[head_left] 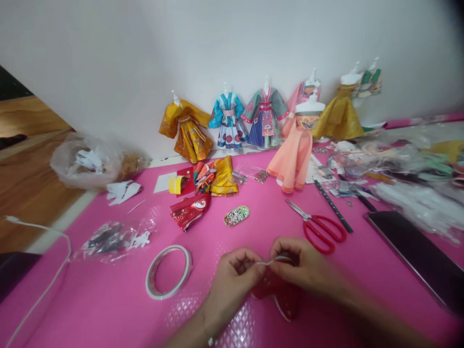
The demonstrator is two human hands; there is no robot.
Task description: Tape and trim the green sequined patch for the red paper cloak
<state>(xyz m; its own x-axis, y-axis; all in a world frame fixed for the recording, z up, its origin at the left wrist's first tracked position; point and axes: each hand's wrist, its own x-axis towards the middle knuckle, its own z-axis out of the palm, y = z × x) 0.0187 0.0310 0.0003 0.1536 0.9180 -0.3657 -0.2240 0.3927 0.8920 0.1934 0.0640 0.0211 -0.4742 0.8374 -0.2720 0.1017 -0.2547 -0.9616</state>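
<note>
Low in the middle of the head view is a small red piece of doll clothing (277,289) with white trim along its edges. My left hand (237,275) pinches the trimmed upper edge between thumb and fingers. Close beside it, my right hand (302,266) grips the same edge, and a short stretch of the white trim shows between the two. Much of the garment hangs below my fingers in shadow. Red-handled scissors (319,229) lie just beyond my right hand. A roll of white tape (168,271) rests to the left of my left hand.
Doll forms in small dresses (228,118) stand along the wall. Folded red cloth (189,211), an oval bead-filled case (236,216) and a dark pencil (333,207) lie on the pink surface (119,299). Plastic bags (112,237) are at left, a phone (416,251) at right.
</note>
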